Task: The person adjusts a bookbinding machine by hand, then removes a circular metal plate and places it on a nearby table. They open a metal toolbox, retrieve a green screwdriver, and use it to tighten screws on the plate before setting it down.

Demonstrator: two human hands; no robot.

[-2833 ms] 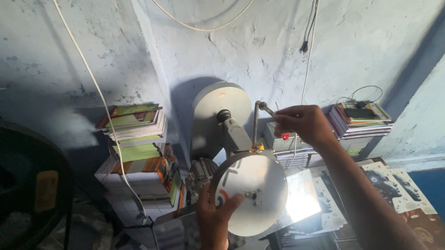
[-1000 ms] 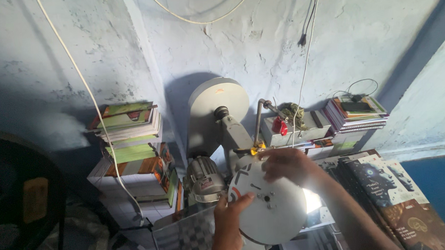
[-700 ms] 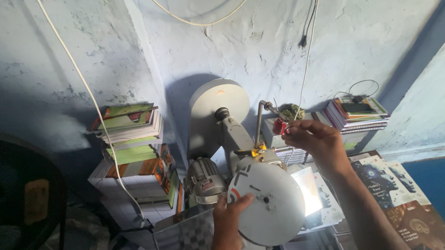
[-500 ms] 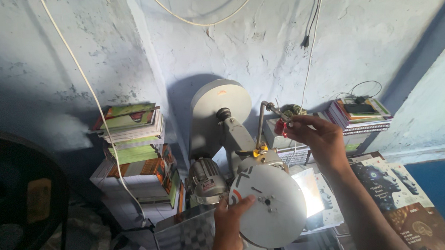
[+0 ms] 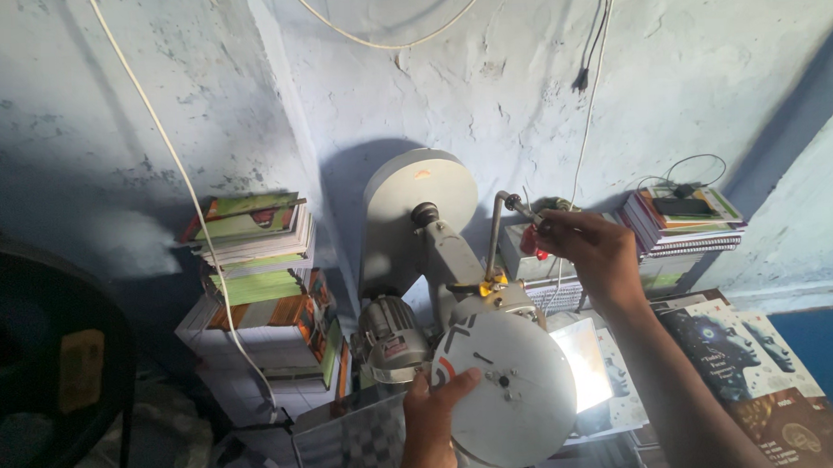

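Note:
A grey machine stands against the blue wall, with a large rear disc (image 5: 420, 211) and a white front wheel (image 5: 507, 388). My left hand (image 5: 434, 411) rests flat on the lower left edge of the front wheel. My right hand (image 5: 591, 254) is raised to the bent metal crank handle (image 5: 506, 212) and grips a small red-handled tool (image 5: 530, 239) at its tip. A small grey motor (image 5: 390, 336) sits left of the front wheel.
Stacks of books (image 5: 256, 267) stand left of the machine and more books (image 5: 682, 223) lie to its right. A white cable (image 5: 169, 150) hangs down the wall. A black chair back (image 5: 43, 367) fills the left edge. Printed sheets (image 5: 744, 352) lie at the lower right.
My right hand dropped to the front wheel's top a second ago, then rose back up to the crank handle. My left hand stayed on the wheel.

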